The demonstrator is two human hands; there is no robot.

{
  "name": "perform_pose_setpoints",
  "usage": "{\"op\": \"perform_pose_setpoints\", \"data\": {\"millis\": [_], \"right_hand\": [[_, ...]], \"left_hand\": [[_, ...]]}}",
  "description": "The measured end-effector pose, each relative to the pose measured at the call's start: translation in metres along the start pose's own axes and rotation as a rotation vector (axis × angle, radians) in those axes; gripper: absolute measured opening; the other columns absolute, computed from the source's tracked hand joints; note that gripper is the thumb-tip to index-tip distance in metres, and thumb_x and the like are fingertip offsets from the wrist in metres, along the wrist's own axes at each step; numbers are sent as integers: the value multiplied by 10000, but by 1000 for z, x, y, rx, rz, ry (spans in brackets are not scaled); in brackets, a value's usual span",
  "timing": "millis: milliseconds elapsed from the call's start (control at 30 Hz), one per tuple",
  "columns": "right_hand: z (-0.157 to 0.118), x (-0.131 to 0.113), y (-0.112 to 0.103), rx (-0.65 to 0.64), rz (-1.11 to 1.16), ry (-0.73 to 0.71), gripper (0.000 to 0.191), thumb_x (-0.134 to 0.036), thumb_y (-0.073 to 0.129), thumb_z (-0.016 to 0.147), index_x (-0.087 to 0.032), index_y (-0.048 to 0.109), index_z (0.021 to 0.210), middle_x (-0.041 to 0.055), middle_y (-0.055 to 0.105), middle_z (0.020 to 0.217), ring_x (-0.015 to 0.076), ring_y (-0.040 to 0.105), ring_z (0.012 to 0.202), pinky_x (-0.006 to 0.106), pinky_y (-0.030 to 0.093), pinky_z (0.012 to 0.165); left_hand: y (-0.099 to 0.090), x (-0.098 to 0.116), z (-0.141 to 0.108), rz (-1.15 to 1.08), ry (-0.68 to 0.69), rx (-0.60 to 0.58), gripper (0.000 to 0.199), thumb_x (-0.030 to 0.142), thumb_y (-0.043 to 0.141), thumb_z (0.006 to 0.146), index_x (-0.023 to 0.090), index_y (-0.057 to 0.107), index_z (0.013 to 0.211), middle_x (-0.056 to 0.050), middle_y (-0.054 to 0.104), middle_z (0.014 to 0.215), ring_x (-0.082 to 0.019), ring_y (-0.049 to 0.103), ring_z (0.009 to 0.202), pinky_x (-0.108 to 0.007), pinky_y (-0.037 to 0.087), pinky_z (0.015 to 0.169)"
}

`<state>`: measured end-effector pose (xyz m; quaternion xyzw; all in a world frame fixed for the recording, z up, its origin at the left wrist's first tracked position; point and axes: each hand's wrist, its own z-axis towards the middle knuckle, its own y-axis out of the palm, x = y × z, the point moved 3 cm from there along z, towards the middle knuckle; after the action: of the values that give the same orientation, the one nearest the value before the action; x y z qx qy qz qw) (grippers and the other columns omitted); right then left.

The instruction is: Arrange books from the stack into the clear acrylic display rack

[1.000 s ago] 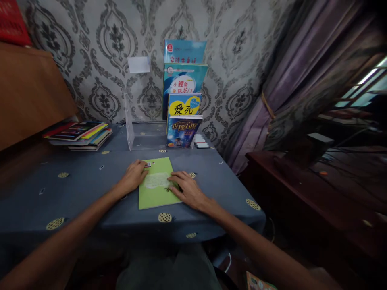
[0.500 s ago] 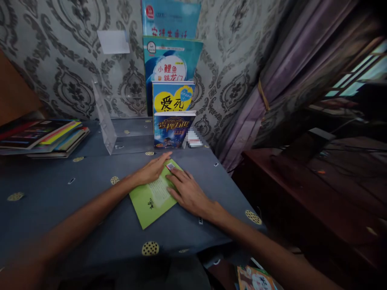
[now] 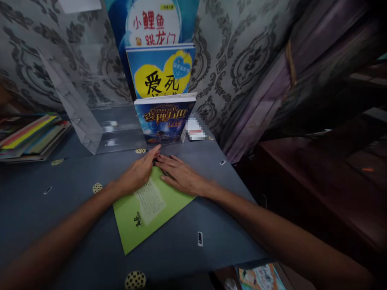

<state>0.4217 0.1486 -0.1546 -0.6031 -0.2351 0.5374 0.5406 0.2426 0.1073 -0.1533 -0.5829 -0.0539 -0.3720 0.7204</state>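
Observation:
A light green book (image 3: 154, 201) lies on the table with its printed back cover up, turned at an angle. My left hand (image 3: 137, 173) rests along its far left edge, fingers stretched out and together. Across the book's far corner lies my right hand (image 3: 181, 173), palm down with fingers extended, their tips meeting my left fingers. Both hands are open, and together they cover the far part of the cover. Just beyond them, a dark blue book (image 3: 165, 123) stands upright at the front of a clear stepped display rack (image 3: 90, 137).
Behind the dark blue book stand a blue-and-yellow book (image 3: 161, 72) and a teal book (image 3: 154, 20). A book stack (image 3: 33, 137) lies at the left. A small blurred card (image 3: 196, 129) sits beside the rack. Another book (image 3: 261, 278) is below the table's front edge.
The view has moved closer to the rack. My right hand has slid up the green book toward its far corner, coming together with my left hand and covering the barcode.

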Motion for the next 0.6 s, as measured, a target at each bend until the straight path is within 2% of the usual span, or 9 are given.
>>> {"op": "perform_pose_setpoints", "data": {"millis": [333,500,600], "right_hand": [[-24,-10,-4,-12,-132,98,574,-435,403,1046,-106,422,1516,193,310,1633,299,238,1542,577,230,1237],[-44,-23,-2,46,-178,93,558,-429,404,1046,-173,387,1541,169,346,1625,300,314,1516,595,284,1211],[-57,-34,-1,61,-227,114,516,-400,432,1039,-177,446,1504,183,417,1584,329,369,1484,624,321,1178]], "left_hand": [[-3,7,2,111,-39,-70,547,134,357,955,186,364,1499,-135,524,1503,-246,538,1352,-444,480,1104],[-3,12,4,157,-72,-99,508,123,349,962,186,409,1463,-138,570,1433,-256,573,1285,-461,505,1050],[-6,19,4,255,-69,-97,438,126,340,982,156,468,1400,-144,597,1359,-255,601,1222,-428,523,1008]]}}
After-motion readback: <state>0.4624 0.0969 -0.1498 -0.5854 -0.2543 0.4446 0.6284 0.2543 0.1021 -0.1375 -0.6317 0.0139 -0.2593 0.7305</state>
